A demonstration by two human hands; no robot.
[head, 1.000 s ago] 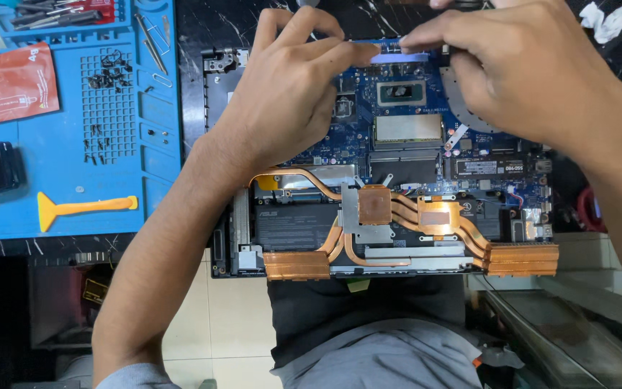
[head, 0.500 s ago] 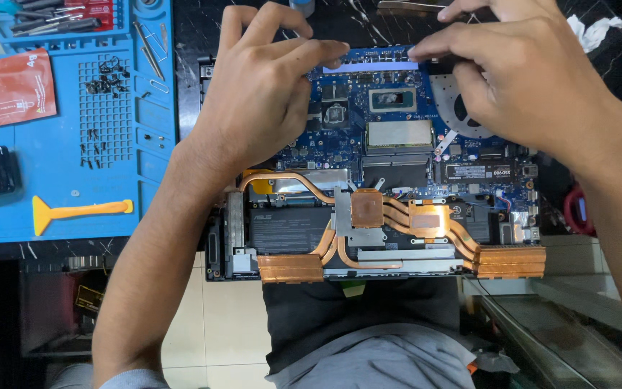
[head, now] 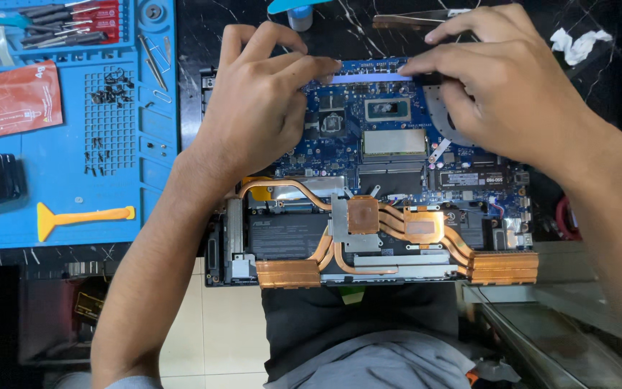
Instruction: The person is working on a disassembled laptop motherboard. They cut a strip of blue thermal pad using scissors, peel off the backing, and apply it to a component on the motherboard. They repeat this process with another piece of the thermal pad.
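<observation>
Two bare hands work at the far edge of an opened laptop (head: 368, 173) that lies on a dark bench (head: 599, 86), its blue circuit board (head: 397, 155) bared. Left of it sits a blue repair mat (head: 59, 187) carrying a yellow pry tool (head: 80, 216), a red packet (head: 8, 101) and a scatter of tiny black screws (head: 113, 90). A copper heat-pipe assembly (head: 390, 238) lies loose across the near half of the board, its fin stacks toward the person.

Between the hands runs a thin pale strip (head: 368, 75) along the board's far edge. The left hand (head: 260, 108) pinches its left end with thumb and forefinger; the right hand (head: 512, 94) pinches the right end, so each grip is closed on the strip.

By its look, the strip is light, flexible and easily creased, best held at both ends and lifted evenly. The board beneath is stiff but fragile; fingers should keep to its edges, away from the bare chips.
</observation>
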